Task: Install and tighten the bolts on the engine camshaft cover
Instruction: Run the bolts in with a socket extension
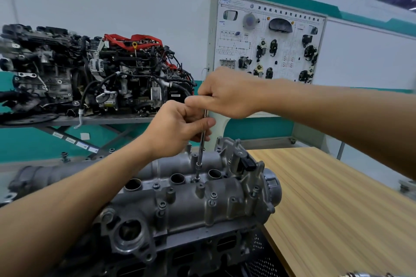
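Grip: right hand (227,94) curled round driver (202,141) top; left hand (177,128) pinching its shaft.
Bolt (196,179): straight below, at driver's tip, in camshaft cover (180,204).
Axis: near upright; left hand nearer.

A complete engine (96,74) with red wiring is mounted on a metal stand (90,120) at left rear. A white display board (267,38) carrying black components is set against the wall (135,7). A wood-grain worktop (337,198) is noted at right.
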Demonstrator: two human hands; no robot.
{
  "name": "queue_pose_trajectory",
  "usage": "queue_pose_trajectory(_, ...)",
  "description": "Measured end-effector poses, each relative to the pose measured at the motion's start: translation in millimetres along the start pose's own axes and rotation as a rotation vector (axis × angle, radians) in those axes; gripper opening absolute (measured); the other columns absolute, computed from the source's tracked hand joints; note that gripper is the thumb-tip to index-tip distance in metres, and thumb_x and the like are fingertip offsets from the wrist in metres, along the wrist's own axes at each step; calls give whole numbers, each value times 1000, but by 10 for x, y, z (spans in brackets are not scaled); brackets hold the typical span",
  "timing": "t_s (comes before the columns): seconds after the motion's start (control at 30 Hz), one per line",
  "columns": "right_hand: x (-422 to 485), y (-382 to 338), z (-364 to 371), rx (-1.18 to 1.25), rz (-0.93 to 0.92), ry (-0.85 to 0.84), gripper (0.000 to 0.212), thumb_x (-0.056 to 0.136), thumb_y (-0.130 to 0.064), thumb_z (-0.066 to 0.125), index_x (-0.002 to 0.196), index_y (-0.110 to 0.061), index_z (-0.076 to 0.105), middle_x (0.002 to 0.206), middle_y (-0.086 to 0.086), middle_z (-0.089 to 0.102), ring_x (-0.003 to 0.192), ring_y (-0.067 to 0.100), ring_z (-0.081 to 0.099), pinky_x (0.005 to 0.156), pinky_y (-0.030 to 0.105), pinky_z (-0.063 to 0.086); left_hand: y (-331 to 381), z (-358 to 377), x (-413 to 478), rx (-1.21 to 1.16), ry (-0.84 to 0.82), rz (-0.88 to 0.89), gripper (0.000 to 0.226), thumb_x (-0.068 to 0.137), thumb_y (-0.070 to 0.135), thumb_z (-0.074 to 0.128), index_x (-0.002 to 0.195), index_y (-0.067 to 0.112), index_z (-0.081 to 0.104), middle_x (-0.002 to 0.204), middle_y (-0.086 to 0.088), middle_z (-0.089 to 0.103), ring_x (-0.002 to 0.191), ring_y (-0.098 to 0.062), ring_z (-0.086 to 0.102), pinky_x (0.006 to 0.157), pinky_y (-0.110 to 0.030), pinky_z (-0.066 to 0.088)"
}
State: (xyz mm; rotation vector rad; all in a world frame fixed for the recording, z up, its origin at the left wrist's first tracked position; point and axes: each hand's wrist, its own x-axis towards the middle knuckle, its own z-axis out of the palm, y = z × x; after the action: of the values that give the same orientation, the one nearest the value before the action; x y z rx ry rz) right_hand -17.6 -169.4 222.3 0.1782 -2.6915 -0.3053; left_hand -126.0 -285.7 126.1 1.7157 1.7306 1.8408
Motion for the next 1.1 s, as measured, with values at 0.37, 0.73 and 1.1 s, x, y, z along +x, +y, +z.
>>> queue_pose_trajectory(0.37,-99,145,-135,37,-187,-123,33,104,-33,43,75,-18,43,65,-6,45,59,8,41,57,18,33,-49,-42,-7,34,-131,-98,38,82,36,70,88,-2,75,81,-12,78,77,-21,76,64,-27,60)
queue_pose_trajectory(0.73,-12,-109,-21,12,212,-46,48,98,-24,40,54,-11,27,54,7,28,52,20,25,49,32,25,-7,24,-135,164,99,-25,33,70,30,82,78,-1,76,69,-23,71,60,-40,65,64,-59,58)
queue_pose_trajectory(1.1,-548,-45,-29,472,507,-18,61,99,-64,32,54,-21,32,46,-5,28,39,13,23,57,33,28,65,68,-46,223,-128,-69,22,92,15,68,82,-5,69,77,-16,75,77,-33,75,72,-43,63)
